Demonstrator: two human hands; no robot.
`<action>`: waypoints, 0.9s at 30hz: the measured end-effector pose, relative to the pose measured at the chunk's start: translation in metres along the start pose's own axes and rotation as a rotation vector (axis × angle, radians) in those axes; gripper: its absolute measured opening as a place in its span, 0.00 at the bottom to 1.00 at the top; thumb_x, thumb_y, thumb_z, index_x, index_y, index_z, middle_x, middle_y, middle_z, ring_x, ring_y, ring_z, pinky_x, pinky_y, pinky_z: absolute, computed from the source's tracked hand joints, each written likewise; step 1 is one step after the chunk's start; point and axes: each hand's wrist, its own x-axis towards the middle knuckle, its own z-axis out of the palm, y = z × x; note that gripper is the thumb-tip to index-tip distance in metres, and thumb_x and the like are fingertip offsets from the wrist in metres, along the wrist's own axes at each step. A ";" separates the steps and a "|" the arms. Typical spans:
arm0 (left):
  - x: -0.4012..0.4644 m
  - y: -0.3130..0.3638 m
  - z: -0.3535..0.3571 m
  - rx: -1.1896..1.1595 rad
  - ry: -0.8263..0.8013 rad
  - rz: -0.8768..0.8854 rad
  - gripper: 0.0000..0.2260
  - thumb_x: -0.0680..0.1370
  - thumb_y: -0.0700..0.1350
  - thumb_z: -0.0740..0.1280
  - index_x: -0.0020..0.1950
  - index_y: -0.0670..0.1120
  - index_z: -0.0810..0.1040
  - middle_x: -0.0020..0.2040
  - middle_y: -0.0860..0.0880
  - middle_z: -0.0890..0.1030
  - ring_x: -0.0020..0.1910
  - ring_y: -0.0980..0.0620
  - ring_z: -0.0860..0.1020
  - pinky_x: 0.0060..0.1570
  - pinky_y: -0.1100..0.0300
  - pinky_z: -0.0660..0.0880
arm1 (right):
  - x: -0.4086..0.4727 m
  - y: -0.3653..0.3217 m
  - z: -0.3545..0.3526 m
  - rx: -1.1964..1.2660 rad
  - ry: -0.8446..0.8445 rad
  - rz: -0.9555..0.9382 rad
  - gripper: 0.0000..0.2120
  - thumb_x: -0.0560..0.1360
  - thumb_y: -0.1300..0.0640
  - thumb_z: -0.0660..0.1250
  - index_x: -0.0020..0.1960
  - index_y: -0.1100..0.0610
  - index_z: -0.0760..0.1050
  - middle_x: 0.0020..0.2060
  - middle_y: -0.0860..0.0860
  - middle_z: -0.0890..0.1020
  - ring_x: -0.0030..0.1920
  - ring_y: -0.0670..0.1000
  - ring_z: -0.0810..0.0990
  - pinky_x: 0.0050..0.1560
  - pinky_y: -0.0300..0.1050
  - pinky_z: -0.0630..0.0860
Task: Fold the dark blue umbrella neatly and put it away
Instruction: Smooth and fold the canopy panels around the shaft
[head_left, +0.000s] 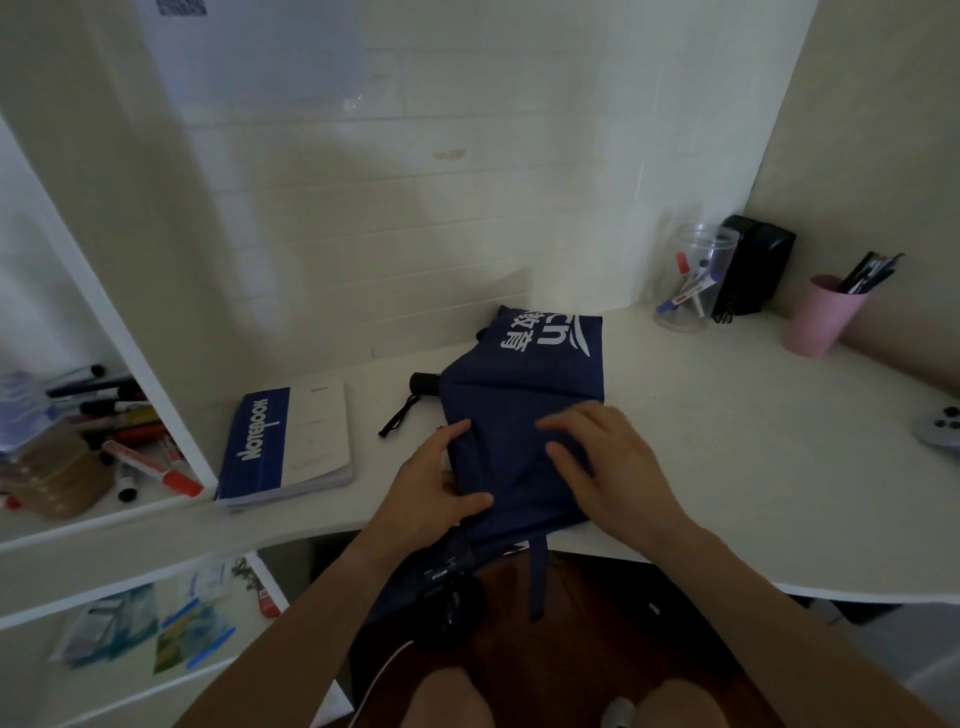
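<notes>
The dark blue umbrella (524, 395) lies collapsed on the white desk (727, 467), its cloth spread flat with white lettering at the far end. Its black handle (423, 383) with a wrist cord sticks out to the left. The near end and a blue strap hang over the desk's front edge. My left hand (434, 488) grips the cloth's left edge near the front, thumb on top. My right hand (605, 460) rests flat on the cloth just to the right, fingers spread and pressing down.
A blue and white notebook (285, 447) lies left of the umbrella. A clear jar of markers (691, 280), a black box (753, 270) and a pink pen cup (821, 317) stand at the back right. Shelves (104, 519) with markers are on the left.
</notes>
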 end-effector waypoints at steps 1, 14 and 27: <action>0.000 0.000 0.000 -0.003 0.001 0.000 0.40 0.71 0.36 0.79 0.77 0.56 0.65 0.73 0.51 0.73 0.56 0.51 0.84 0.54 0.52 0.83 | 0.003 0.000 0.005 -0.015 -0.085 -0.074 0.15 0.81 0.51 0.63 0.67 0.50 0.75 0.62 0.48 0.78 0.61 0.49 0.75 0.63 0.45 0.73; -0.003 0.013 0.014 0.932 0.203 0.638 0.23 0.83 0.57 0.62 0.76 0.49 0.71 0.74 0.46 0.69 0.72 0.47 0.69 0.71 0.51 0.69 | -0.017 0.043 0.040 -0.278 -0.585 -0.154 0.29 0.83 0.37 0.44 0.81 0.44 0.41 0.81 0.44 0.38 0.79 0.43 0.35 0.79 0.44 0.36; 0.005 -0.026 -0.013 1.203 -0.172 0.399 0.40 0.78 0.75 0.45 0.84 0.54 0.45 0.84 0.53 0.45 0.83 0.54 0.45 0.81 0.51 0.49 | -0.012 0.064 0.014 -0.277 -0.703 -0.073 0.40 0.76 0.25 0.43 0.80 0.42 0.36 0.80 0.40 0.37 0.79 0.40 0.35 0.81 0.45 0.42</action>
